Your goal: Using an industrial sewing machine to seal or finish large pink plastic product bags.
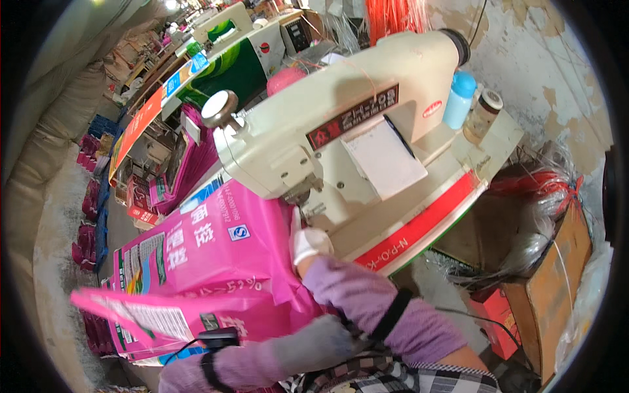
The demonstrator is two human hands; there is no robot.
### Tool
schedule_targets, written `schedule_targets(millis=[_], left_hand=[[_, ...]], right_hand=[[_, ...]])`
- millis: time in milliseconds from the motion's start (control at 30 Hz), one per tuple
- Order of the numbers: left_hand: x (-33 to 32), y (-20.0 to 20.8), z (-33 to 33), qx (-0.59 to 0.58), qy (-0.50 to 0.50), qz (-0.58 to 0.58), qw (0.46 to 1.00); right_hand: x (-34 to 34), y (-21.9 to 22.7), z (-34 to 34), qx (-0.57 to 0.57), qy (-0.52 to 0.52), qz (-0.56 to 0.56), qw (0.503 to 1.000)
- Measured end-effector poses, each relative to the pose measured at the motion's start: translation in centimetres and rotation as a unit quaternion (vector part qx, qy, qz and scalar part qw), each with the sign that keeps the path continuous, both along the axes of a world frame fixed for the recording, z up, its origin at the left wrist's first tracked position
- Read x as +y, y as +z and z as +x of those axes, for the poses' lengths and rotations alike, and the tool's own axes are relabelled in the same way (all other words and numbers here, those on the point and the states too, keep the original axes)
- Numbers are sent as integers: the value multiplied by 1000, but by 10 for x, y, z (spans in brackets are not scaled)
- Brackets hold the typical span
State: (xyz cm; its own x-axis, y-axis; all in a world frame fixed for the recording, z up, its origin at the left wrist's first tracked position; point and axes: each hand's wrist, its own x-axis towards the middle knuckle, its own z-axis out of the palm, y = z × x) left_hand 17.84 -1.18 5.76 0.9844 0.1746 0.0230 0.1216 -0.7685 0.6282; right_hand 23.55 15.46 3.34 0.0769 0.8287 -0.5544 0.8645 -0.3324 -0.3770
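A glossy pink printed bag (255, 229) fills the left of the work area, its upper right edge close beneath the needle end of a cream sewing machine (262, 154). My right hand (311, 244), in a white glove, is closed at the bag's right edge, where the plastic creases; its fingertips are hidden. My left hand (321, 340), in a grey glove, reaches across beside my right forearm, low over the bag. Blur and overlap hide its fingers. Both forearms wear purple sleeves with black straps. A loose pink flap (141, 314) stands up at the bag's near left.
On the machine lie a white notepad (383, 157) and a pen (400, 136). A light-blue bottle (460, 99) and a glass jar (483, 116) stand at its right end. A cardboard box (547, 295) and red box (493, 321) sit lower right. Pink bags (196, 147) stack behind.
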Motion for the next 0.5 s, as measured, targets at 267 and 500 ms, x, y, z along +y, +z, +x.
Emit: schedule_targets(millis=[267,500], left_hand=[[58,184,-259,447,396,240,765],[43,143,-430,285,539,411,677]], right_hand=[[-123,-56,67,153,123,287,938],[-155,15,73,313,138,483,806]])
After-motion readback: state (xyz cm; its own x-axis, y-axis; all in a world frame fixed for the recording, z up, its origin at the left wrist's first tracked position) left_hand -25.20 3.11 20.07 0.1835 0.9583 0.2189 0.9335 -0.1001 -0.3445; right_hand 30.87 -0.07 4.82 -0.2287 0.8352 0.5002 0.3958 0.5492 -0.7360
